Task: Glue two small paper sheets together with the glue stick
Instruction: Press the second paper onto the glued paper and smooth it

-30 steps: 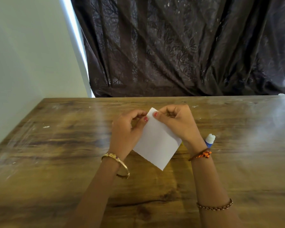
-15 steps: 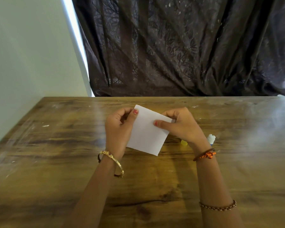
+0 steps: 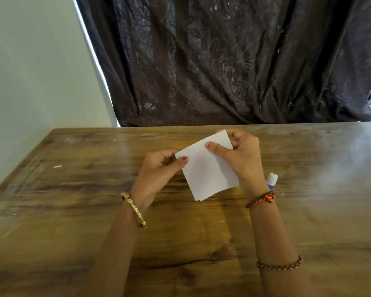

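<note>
Small white paper sheets (image 3: 206,174) are held stacked above the middle of the wooden table (image 3: 73,200); a second edge shows at the lower corner. My left hand (image 3: 156,174) pinches the stack's left corner between thumb and fingers. My right hand (image 3: 242,157) pinches its upper right corner, thumb on top. The glue stick (image 3: 272,181), white cap on a blue body, lies on the table just right of my right wrist, mostly hidden behind it. A bit of yellow peeks out under the paper's right edge.
A dark curtain (image 3: 223,61) hangs behind the table's far edge. A pale wall (image 3: 30,71) runs along the left side. The tabletop shows whitish smears on the left and right.
The paper has been turned in both hands; my right hand rose toward the far edge and my left grip shifted to the left corner. The glue stick has not moved.
</note>
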